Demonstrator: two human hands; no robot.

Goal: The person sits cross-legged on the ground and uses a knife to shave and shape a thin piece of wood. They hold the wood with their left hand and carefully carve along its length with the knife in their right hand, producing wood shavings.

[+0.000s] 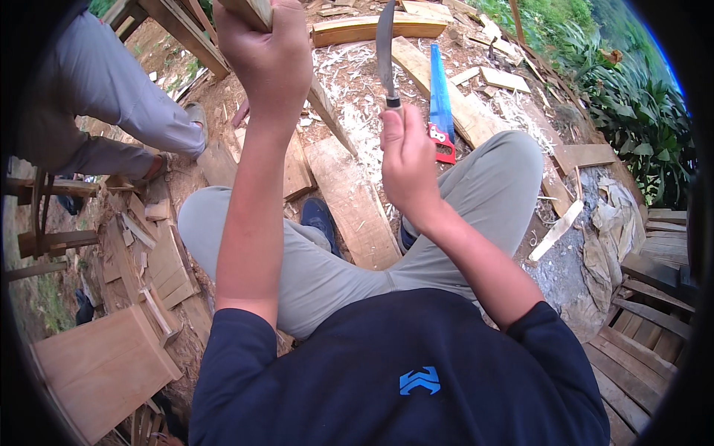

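Knife upright in one fist, wooden stick gripped in the other

And here is the scene: a seated person in grey trousers (491, 178) with knees spread, both arms stretched forward. The left hand (277, 74) is up high, its fingers curled tight around a long, squared stick of pale wood (332, 119). One part of that stick shows above the fist; the other slants down to the right, narrowing toward its end over a broad tan board (349, 197). Whether the tip touches that board, one cannot tell.

Over to the right hand (409, 160)! Its fingers are clamped on the pale handle of a dark, slightly curved steel knife (384, 56), the blade rising straight above the fist, well apart from the stick at this moment.

Just beyond that hand, a blue-bladed handsaw with a red handle (441, 97) lies over a long pale plank (413, 70), curled white wood shavings (357, 89) scattered about. A thick, light-brown timber beam (379, 30) lies farther off. On the left stands another person in grey trousers (123, 89), and lower down sits a flat, reddish-brown wooden panel (104, 364).
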